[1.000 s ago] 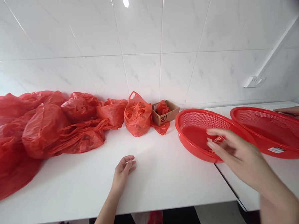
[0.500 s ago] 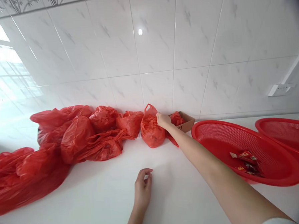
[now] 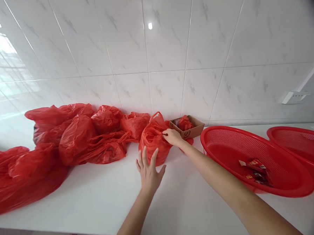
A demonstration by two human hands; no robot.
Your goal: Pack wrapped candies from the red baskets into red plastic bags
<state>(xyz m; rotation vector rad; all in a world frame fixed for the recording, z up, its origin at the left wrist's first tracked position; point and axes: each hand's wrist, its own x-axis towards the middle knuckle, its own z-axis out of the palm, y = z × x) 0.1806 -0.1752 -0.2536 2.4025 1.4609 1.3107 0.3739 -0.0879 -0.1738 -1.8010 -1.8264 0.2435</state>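
A full red plastic bag (image 3: 154, 140) stands on the white table, its handle loop sticking up at the back. My right hand (image 3: 173, 137) pinches the gathered plastic at the bag's right upper side. In front of the bag, my left hand (image 3: 150, 172) is spread with fingers apart, its fingertips close to the bag's lower front. Whether those fingertips touch the plastic I cannot tell. What the bag contains is hidden.
Several filled red bags (image 3: 77, 137) lie along the left. Behind the right hand sits a small cardboard box (image 3: 193, 132) with red plastic inside. Two red baskets (image 3: 288, 159) stand on the right, the nearer holding a few wrapped packets (image 3: 257, 172). A tiled wall (image 3: 166, 54) closes the back.
My right hand has drawn the bag a little toward me, uncovering more of the cardboard box. My left hand has moved forward to the bag and its curled fingers have spread.
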